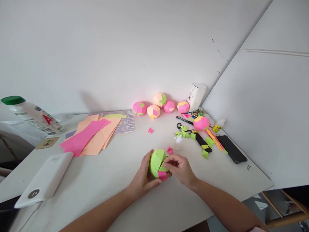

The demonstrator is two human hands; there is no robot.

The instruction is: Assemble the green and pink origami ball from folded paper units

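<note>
Near the front of the table, a green folded-paper ball (157,161) with one pink face rests in my left hand (142,178). The fingers and thumb of that hand curve round its left side and underside. My right hand (180,167) pinches a green paper piece at the ball's right side, beside a dark gap between faces. Just behind the ball lies a pink folded paper piece (170,150). A small clear bottle with a white tip (178,141) stands behind my right hand. Farther back is another pink piece (150,130).
Several finished paper balls (153,111) sit along the wall. Right of them are green folded pieces (184,132), a black-handled cutter (202,141), a yellow glue bottle (218,125) and a black phone (231,149). Paper sheets (96,138) and a white power bank (45,180) lie left.
</note>
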